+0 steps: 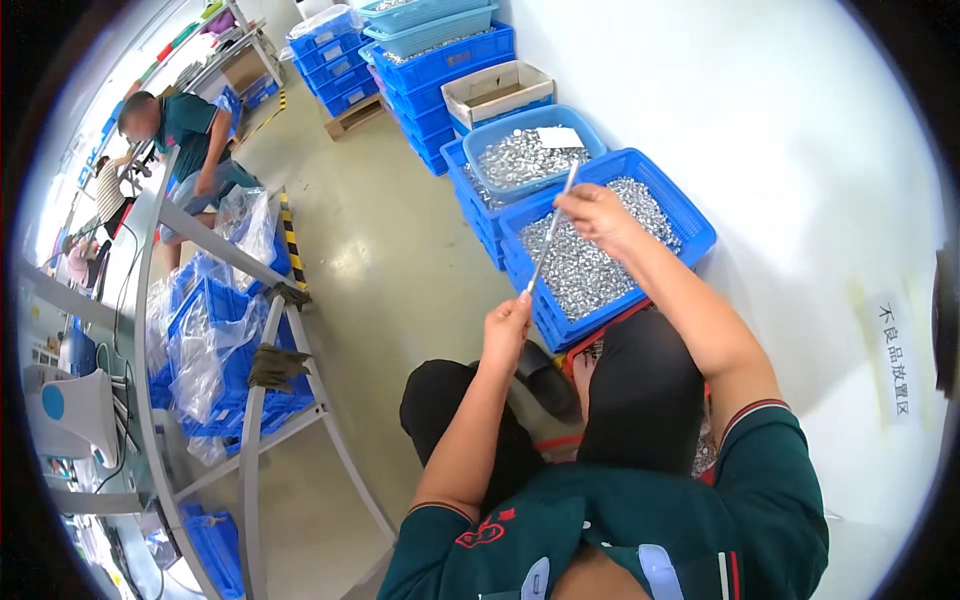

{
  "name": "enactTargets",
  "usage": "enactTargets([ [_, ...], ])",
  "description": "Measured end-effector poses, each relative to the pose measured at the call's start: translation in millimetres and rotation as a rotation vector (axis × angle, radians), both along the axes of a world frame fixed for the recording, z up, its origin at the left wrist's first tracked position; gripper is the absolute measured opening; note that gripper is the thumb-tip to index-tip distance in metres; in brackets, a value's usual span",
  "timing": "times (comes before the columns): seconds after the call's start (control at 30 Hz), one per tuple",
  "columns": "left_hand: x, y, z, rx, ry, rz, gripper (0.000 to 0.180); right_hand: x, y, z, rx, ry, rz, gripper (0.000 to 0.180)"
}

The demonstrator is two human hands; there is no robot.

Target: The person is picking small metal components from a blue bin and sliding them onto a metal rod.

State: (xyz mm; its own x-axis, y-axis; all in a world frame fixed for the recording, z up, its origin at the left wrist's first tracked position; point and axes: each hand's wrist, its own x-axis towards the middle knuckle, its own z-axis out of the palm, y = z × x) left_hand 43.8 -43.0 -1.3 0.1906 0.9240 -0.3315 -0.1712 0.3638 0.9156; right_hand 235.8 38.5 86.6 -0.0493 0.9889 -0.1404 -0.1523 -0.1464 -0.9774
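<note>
1. The person sits with both knees up, in dark trousers and a dark green shirt.
2. The left hand is closed around the bottom end of a thin metal rod. The fingers are curled tight on it.
3. The right hand pinches the rod near its top end, with the fingers close together.
4. The rod is long and thin. It slants from the left hand, low and near the person, up and a little to the right, away from the person. Its top tip sticks out just past the right hand.
5. The rod hangs in the air above a blue crate. The crate is full of small shiny metal bits. The rod does not touch them.
6. A black shoe sits on the floor between the knees, just in front of the crate.
7. Behind that crate is a light blue basket with more shiny bits and a white card on top.
8. Farther back is a cardboard box on stacked blue crates.
9. To the left is a grey metal table with blue bins and plastic bags under it.
10. Far away at the table, another person in a green shirt bends over.
</note>
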Motion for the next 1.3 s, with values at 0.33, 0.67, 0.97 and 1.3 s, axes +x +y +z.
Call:
enactTargets([
  [0.33,-12,1,13,-0.093,-0.130,0.005,0.038,-28,-10,-1,-0.291,-0.230,0.485,0.020],
  [0.67,-20,3,14,-0.146,-0.082,0.070,0.043,8,10,-37,-0.579,0.233,0.124,0.015],
  [0.97,-24,2,4,-0.014,0.105,0.086,0.044,18,13,-38,-0.601,0.179,0.120,0.028],
  [1.3,-33,4,-8,0.089,0.230,0.116,0.045,36,21,-30,-0.406,0.433,0.078,0.017],
])
